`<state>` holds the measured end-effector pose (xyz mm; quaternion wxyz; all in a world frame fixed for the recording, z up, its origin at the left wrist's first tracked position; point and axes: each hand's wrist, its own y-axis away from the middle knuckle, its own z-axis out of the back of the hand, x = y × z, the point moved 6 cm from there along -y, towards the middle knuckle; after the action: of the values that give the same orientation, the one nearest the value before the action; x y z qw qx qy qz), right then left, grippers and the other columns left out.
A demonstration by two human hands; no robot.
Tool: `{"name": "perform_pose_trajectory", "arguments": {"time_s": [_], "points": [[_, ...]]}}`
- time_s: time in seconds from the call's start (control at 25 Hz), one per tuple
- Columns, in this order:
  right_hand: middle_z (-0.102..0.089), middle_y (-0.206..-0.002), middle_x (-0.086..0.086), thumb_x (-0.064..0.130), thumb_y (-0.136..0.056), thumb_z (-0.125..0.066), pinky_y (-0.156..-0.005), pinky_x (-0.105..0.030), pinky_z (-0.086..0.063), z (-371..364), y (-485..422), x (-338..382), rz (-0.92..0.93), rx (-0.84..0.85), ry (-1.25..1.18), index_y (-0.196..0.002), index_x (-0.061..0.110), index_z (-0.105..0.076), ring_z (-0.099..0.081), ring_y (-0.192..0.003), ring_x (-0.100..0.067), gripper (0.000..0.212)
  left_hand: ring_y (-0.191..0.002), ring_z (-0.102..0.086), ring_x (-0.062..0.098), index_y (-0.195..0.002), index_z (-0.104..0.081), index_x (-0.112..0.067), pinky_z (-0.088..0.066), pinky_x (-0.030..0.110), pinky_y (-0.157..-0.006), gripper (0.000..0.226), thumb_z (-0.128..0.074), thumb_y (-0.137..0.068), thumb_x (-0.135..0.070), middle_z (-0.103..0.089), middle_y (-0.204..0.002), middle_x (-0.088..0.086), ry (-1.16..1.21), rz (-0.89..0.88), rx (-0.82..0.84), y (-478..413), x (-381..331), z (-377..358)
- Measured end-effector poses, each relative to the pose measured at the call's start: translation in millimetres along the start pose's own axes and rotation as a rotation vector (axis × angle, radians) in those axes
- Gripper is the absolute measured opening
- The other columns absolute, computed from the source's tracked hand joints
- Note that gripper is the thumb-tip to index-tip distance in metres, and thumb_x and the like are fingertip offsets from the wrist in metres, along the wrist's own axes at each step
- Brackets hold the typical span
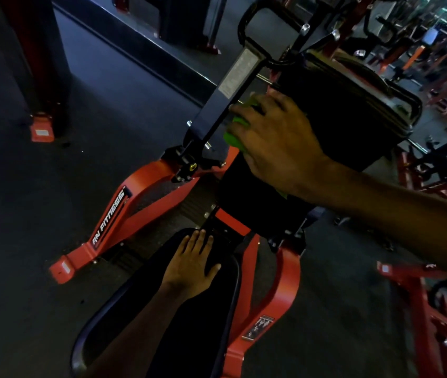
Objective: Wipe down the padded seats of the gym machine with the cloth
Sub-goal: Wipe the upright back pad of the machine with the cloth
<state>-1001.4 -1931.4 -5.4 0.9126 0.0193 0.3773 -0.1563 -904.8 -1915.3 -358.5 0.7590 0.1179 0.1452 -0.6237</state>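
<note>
A red and black gym machine stands in front of me. My left hand lies flat with straight fingers on the far end of the black padded seat. My right hand presses a green cloth against the left edge of the upright black chest pad. Most of the cloth is hidden under the hand; a small green bit shows below the wrist. Whether the fingers curl round the cloth is hard to tell.
The red frame carries white lettering and spreads to feet on the dark rubber floor. A black handle bar rises behind the pad. More red machines stand to the right, and a dark post stands at left.
</note>
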Motion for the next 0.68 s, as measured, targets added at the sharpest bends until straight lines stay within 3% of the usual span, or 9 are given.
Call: {"name": "perform_pose_trajectory", "arguments": {"time_s": [0.12,0.28,0.4,0.68], "points": [[-0.052,-0.148,-0.009,0.023,-0.081,-0.073,-0.113,-0.051,-0.032,-2,1,6,0.029,-0.013,-0.006,-0.131,0.017,-0.063,-0.043,-0.138,-0.039,0.051,-0.157,-0.01,0.029,-0.161,-0.019,-0.01,0.004,0.037,-0.123,0.089,-0.008,-0.097,-0.071,-0.012,-0.168,0.015,0.074,0.019,0.001,-3,-1,10],[-0.045,-0.155,-0.007,0.018,-0.083,-0.073,-0.118,-0.051,-0.024,18,15,-28,-0.025,-0.079,-0.104,-0.134,0.02,-0.061,-0.035,-0.145,-0.037,0.052,-0.157,-0.005,0.025,-0.162,-0.007,-0.008,-0.005,0.039,-0.126,0.082,-0.037,-0.102,-0.056,-0.004,-0.17,0.014,0.305,0.112,-0.356,-17,-11,73],[-0.045,-0.155,-0.007,0.017,-0.084,-0.073,-0.119,-0.052,-0.022,29,26,-43,-0.066,-0.163,-0.11,-0.133,0.019,-0.063,-0.035,-0.145,-0.037,0.05,-0.158,-0.002,0.022,-0.162,0.001,-0.012,-0.006,0.043,-0.127,0.08,-0.041,-0.104,-0.047,0.0,-0.17,0.012,0.384,0.038,-0.535,-36,-38,128],[-0.05,-0.15,-0.011,0.035,-0.078,-0.08,-0.114,-0.056,-0.035,10,15,-17,-0.028,-0.144,0.053,-0.131,0.019,-0.064,-0.043,-0.139,-0.041,0.058,-0.156,0.01,0.015,-0.159,0.011,-0.011,0.004,0.033,-0.127,0.079,-0.032,-0.106,-0.051,0.015,-0.167,0.004,0.387,-0.022,-0.552,-59,-61,152]]}}
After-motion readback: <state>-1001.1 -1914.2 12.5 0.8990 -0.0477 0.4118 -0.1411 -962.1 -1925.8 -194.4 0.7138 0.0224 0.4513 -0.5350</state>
